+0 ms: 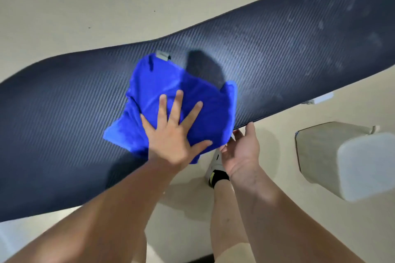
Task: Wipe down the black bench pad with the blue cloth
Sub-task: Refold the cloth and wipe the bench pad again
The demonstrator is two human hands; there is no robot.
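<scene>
The left hand (171, 132) lies flat on the blue cloth (171, 100), with all its fingers spread wide. It is not pinching or gripping the cloth, just pushing down on it with the palm and fingers. The cloth is crumpled a little and sits in the middle of the black bench pad (277, 60), with a small grey tag (162, 55) at its far edge, at about 12 o'clock from the hand. One corner of the cloth hangs just over the near edge of the pad, at about 5 o'clock from the hand. The right hand (241, 151) is there too, just beside that corner, at about 3 o'clock from the left hand. It is loosely open, and its fingertips seem to touch the near edge of the pad. I cannot tell if it is also pinching the cloth corner. The pad is long and runs from 8 o'clock up to 2 o'clock across the view. Out toward 2 o'clock there are pale smudges (320, 21) on it, so that part looks like it has not been wiped yet. The part toward 8 o'clock looks darker and plain, but I cannot tell if it is clean. So the wiping looks to be partway done, with the smudgy end left to do. Below the pad is the pale floor (64, 6), a foot in a white shoe (215, 162), and a white box-like thing (350, 160) at 4 o'clock.
</scene>
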